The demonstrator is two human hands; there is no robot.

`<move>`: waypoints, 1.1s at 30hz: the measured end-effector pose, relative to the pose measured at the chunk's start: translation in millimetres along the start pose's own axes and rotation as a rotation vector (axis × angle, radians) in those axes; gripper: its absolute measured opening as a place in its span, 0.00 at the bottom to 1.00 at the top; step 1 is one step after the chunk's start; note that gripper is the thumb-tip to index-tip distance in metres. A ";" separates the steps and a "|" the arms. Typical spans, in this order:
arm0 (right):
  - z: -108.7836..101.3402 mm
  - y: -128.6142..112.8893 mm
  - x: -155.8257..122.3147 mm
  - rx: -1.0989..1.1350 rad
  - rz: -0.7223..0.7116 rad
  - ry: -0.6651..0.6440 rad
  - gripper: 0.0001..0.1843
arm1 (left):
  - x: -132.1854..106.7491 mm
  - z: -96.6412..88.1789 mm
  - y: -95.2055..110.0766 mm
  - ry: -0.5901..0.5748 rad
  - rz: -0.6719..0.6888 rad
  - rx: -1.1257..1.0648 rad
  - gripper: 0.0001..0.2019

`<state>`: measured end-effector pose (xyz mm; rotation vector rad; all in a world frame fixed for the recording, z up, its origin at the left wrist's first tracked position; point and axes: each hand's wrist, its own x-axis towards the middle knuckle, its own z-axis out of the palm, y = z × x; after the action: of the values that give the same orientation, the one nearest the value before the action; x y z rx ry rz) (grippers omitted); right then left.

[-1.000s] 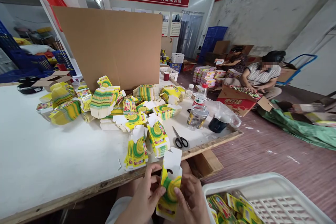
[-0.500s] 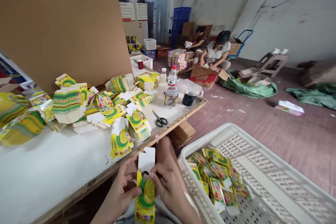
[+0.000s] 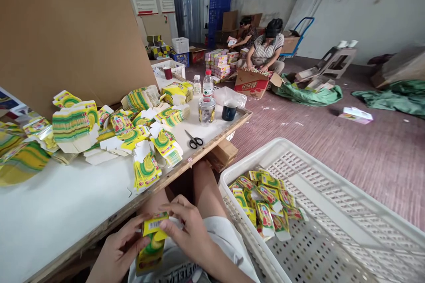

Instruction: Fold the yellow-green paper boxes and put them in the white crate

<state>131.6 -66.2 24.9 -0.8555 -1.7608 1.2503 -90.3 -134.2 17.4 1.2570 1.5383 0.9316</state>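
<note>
Over my lap, both hands grip a small yellow-and-green carton (image 3: 151,243). My left hand (image 3: 116,252) holds its lower left side, thumb on the front. My right hand (image 3: 187,230) pinches the top flap, which is folded down. Several finished cartons (image 3: 262,205) lie in the white plastic crate (image 3: 332,194) to my right. Stacks of flat, unfolded cartons (image 3: 146,170) sit on the white table (image 3: 59,203) just ahead of my hands.
Black scissors (image 3: 193,140), a glass jar (image 3: 206,110), water bottles (image 3: 207,85) and a dark cup (image 3: 229,111) stand at the table's right end. A large cardboard sheet (image 3: 73,31) leans behind. Two people (image 3: 264,48) sit on the floor among boxes far back. Green cloth (image 3: 308,95) lies nearby.
The view swung right and down. The carton's white top flap, upright before, is now folded down under my right fingers, and the carton sits lower over my lap.
</note>
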 end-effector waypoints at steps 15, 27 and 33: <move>11.9 -12.7 -12.2 -0.281 0.149 -0.063 0.35 | -29.4 16.5 7.7 0.178 0.047 0.202 0.20; -0.1 -2.6 -8.1 -0.331 0.157 0.024 0.22 | -5.5 42.9 55.5 -0.061 -0.065 -0.188 0.25; -20.1 -12.8 -0.5 -0.176 0.070 0.051 0.18 | 4.1 43.7 59.9 -0.029 -0.072 -0.322 0.25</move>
<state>148.7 -61.8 41.0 -1.0480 -1.8334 1.1192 -31.4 -118.1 59.7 0.9753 1.3380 1.0612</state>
